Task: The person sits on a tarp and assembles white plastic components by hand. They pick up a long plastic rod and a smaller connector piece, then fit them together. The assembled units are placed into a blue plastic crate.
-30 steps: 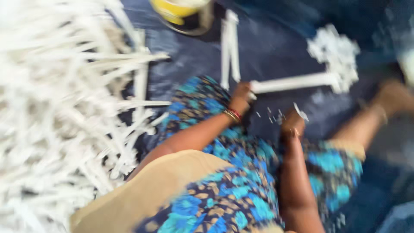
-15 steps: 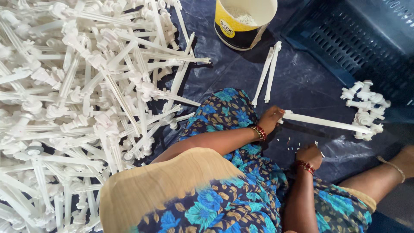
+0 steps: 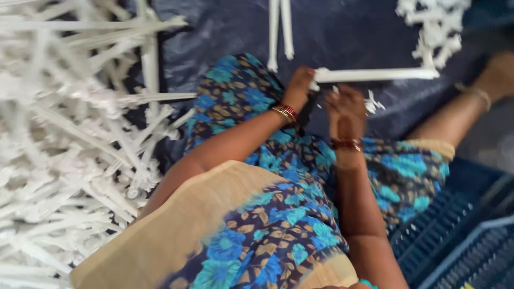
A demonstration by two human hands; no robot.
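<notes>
My left hand [image 3: 300, 88] grips the near end of a long white plastic rod [image 3: 377, 75] that lies across the dark blue sheet [image 3: 225, 32]. The rod's far end joins a cluster of small white moulded pieces [image 3: 436, 24]. My right hand [image 3: 345, 104] is just beside the left, fingers curled at the rod's near end among small white bits [image 3: 372, 101]. Whether it holds one is unclear. Both wrists wear bangles. My lap is covered by blue flowered cloth [image 3: 300, 160].
A large heap of white plastic rods [image 3: 64, 134] fills the left side. Two bare white rods [image 3: 281, 29] lie on the sheet ahead. A blue slotted crate [image 3: 460, 241] sits at the lower right. My bare foot [image 3: 495, 72] rests at the right.
The view has swung and tilted; the yellow tub has left the frame. My right hand has moved up beside the left at the rod's end. The left hand still holds the rod.
</notes>
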